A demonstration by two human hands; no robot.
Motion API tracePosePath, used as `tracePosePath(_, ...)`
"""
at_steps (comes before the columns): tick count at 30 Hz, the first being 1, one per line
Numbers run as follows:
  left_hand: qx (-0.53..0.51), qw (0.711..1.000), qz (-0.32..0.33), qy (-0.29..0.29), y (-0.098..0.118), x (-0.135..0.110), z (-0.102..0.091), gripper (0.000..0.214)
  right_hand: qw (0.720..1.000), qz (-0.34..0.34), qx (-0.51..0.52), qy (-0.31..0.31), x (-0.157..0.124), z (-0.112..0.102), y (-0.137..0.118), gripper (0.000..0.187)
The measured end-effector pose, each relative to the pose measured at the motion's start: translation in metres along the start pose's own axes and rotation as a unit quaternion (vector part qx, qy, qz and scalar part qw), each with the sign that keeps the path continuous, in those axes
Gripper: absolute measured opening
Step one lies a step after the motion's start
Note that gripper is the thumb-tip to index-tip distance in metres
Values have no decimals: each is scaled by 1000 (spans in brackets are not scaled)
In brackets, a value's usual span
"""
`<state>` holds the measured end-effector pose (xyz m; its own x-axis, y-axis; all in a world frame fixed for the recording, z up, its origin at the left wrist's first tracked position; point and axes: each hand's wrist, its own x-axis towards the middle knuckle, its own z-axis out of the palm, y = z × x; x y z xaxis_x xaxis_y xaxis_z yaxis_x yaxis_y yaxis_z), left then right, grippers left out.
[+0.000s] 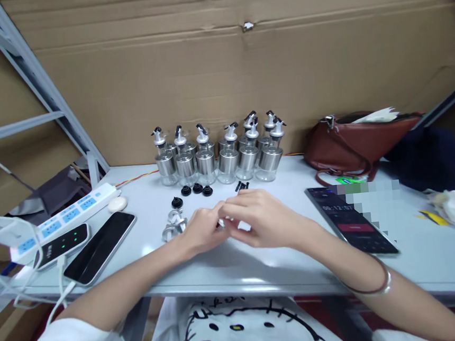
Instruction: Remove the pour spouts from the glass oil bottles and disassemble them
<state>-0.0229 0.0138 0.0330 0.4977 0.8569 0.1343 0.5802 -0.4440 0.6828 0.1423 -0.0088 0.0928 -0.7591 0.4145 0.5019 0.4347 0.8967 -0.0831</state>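
Note:
Over the middle of the table, my left hand (pixel 203 230) and my right hand (pixel 255 217) meet at the fingertips. The fingers of both are closed around something small that they hide; only a dark bit shows between them. Beside my left hand lie several silvery pourer parts (pixel 174 224) and a black stopper (pixel 177 202). Beyond my hands sit more black stoppers (pixel 197 188) and a few small black pieces (pixel 242 185). Several glass bottles with steel bands (pixel 228 162) stand in rows behind, many topped with a pourer spout (pixel 202 133).
On the left are a power strip (pixel 70 216), a black-screened phone (pixel 101 248), a charging device (pixel 62 246) with white cables and a round white case (pixel 117 204). A tablet showing a timer (pixel 349 221) lies right, before a brown bag (pixel 362 140). Cardboard (pixel 171 74) backs the table.

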Motion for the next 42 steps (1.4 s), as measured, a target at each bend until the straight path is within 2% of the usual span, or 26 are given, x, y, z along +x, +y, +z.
tracePosePath(3, -28, 998, 48, -4, -4, 0, 4, 18, 998, 63, -12, 21, -14, 8, 25, 15)
tracePosePath(6, -80, 995, 53, -6, -8, 1, 6, 29, 994, 107, 32, 14, -23, 11, 38, 23)
tracePosePath(11, -175, 983, 47, -27, -11, 4, 11, 39, 988, 118, 96, 6, -27, 13, 39, 23)
tracePosePath(16, -271, 957, 30, -99, -4, 1, 15, 45, 982, 138, 127, 14, -27, 13, 40, 23)
tracePosePath(21, -248, 954, 37, -166, -5, -1, 18, 48, 978, 152, 143, -16, -27, 12, 42, 26)
tracePosePath(27, -260, 954, 45, -146, -10, 0, 21, 43, 967, 192, 160, -46, -27, 7, 40, 31)
tracePosePath(31, -227, 962, 57, -143, -11, 0, 21, 39, 957, 253, 127, -71, -30, 2, 49, 42)
tracePosePath(33, -202, 967, 62, -146, -11, -1, 21, 37, 951, 280, 92, -97, -35, -3, 58, 38)
tracePosePath(37, -177, 971, 62, -149, -12, -2, 21, 33, 933, 314, 63, -161, -45, -12, 74, 18)
tracePosePath(42, -146, 976, 60, -151, -12, -2, 22, 31, 901, 364, 63, -229, -48, -12, 76, 15)
